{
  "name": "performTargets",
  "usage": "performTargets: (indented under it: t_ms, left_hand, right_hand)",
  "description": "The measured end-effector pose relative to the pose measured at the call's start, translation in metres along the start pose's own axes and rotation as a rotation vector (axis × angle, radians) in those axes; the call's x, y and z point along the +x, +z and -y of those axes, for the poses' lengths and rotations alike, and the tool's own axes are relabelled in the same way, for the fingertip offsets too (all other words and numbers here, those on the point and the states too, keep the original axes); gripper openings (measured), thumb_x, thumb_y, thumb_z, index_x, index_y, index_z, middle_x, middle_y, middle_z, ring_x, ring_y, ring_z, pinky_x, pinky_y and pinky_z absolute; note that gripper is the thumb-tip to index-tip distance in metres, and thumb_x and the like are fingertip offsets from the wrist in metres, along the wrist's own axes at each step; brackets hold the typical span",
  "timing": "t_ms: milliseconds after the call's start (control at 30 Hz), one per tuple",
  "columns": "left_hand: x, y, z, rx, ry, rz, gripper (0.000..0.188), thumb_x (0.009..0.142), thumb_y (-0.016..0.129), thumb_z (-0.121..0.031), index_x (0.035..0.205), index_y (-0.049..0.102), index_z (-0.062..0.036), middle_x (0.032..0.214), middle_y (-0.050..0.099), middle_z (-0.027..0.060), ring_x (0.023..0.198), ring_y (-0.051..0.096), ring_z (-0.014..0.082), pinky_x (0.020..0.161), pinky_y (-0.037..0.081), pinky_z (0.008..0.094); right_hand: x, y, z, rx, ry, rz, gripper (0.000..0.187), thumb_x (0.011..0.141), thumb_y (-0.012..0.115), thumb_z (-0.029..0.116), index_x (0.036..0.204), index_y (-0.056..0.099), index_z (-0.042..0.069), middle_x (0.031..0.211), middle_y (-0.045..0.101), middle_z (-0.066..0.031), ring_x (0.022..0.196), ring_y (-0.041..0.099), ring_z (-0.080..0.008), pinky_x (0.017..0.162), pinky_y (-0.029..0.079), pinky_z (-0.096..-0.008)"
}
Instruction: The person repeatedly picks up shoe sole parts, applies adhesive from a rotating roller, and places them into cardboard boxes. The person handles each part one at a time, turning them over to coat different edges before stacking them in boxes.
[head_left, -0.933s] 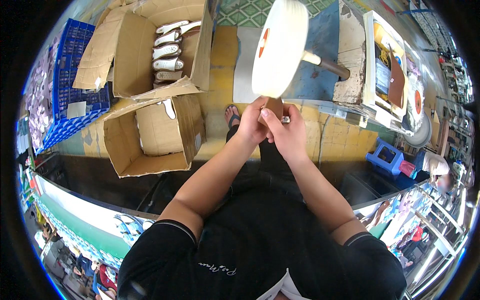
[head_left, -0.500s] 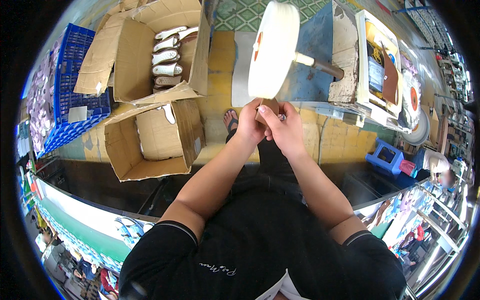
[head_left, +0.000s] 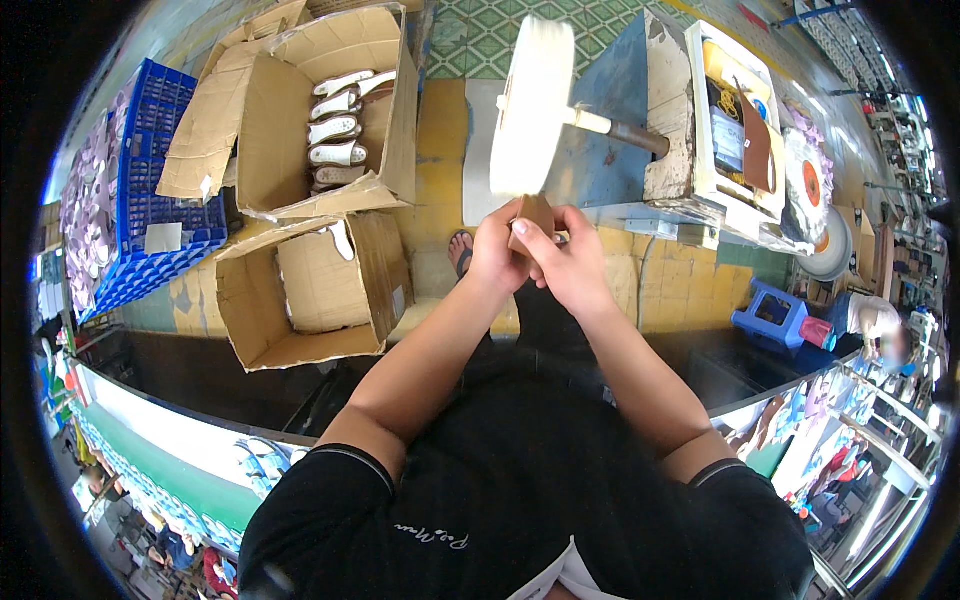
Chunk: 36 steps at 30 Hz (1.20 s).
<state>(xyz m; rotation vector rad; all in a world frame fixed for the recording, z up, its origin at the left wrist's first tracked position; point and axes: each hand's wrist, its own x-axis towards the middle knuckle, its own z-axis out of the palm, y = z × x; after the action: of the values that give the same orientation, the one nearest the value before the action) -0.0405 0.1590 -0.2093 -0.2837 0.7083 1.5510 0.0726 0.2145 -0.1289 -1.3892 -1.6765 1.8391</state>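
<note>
Both my hands are closed around a small brown piece point(head_left: 536, 212), held up against the lower rim of a large white buffing wheel point(head_left: 535, 110). My left hand point(head_left: 497, 250) wraps its left side. On the other side, my right hand point(head_left: 570, 265) grips it with the thumb laid across its near face. Fingers cover most of the piece, so its full shape is hidden. The wheel sits on a shaft point(head_left: 640, 136) that comes out of a worn blue and white machine housing point(head_left: 668, 110) on the right.
At the left stand an open carton point(head_left: 270, 130) holding several white-insoled sandals point(head_left: 337, 128), a lower carton point(head_left: 255, 300) and a blue crate point(head_left: 165, 190). A white tray point(head_left: 745, 205) tops the housing. A blue stool point(head_left: 770, 315) and a person point(head_left: 868, 318) are at the right.
The wheel appears slightly further left and lower, while the cartons appear slightly lower and further right. My hands keep their grip on the brown piece at the wheel's rim.
</note>
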Motion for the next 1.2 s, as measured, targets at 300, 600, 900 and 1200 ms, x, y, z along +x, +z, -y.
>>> performTargets:
  t_ms: [300, 600, 900, 1200]
  left_hand:
    - [-0.105, 0.030, 0.003, 0.011, 0.147, 0.332, 0.038, 0.112, 0.060, -0.015, 0.149, 0.054, -0.0094, 0.138, 0.069, 0.0154, 0.115, 0.072, 0.0274, 0.104, 0.059, 0.0457]
    - [-0.178, 0.064, -0.005, 0.175, 0.432, 0.622, 0.046, 0.110, 0.062, -0.014, 0.155, 0.054, -0.0109, 0.154, 0.058, 0.0210, 0.126, 0.065, 0.0289, 0.111, 0.056, 0.0454]
    - [-0.228, 0.081, -0.013, 0.320, 0.641, 0.675, 0.047, 0.109, 0.063, -0.012, 0.155, 0.052, -0.0105, 0.162, 0.053, 0.0230, 0.130, 0.064, 0.0314, 0.113, 0.055, 0.0468]
    - [-0.243, 0.082, -0.014, 0.365, 0.730, 0.660, 0.047, 0.110, 0.064, -0.010, 0.155, 0.053, -0.0117, 0.164, 0.052, 0.0207, 0.133, 0.064, 0.0319, 0.113, 0.056, 0.0484]
  right_hand:
    - [-0.127, -0.028, 0.009, -0.062, -0.372, 0.145, 0.067, 0.087, 0.099, 0.019, 0.133, 0.055, -0.002, 0.127, 0.062, -0.0169, 0.093, 0.081, -0.0246, 0.074, 0.069, -0.0355]
    - [-0.189, -0.043, 0.042, -0.203, -0.622, 0.279, 0.085, 0.086, 0.100, 0.016, 0.152, 0.049, 0.001, 0.149, 0.048, -0.0152, 0.135, 0.066, -0.0299, 0.103, 0.067, -0.0456]
    - [-0.223, -0.050, 0.065, -0.289, -0.834, 0.263, 0.084, 0.085, 0.100, 0.018, 0.154, 0.057, -0.001, 0.148, 0.051, -0.0167, 0.127, 0.066, -0.0256, 0.094, 0.063, -0.0373]
    - [-0.231, -0.051, 0.068, -0.270, -0.930, 0.222, 0.079, 0.084, 0.097, 0.018, 0.153, 0.064, 0.003, 0.143, 0.059, -0.0147, 0.109, 0.071, -0.0233, 0.080, 0.061, -0.0316]
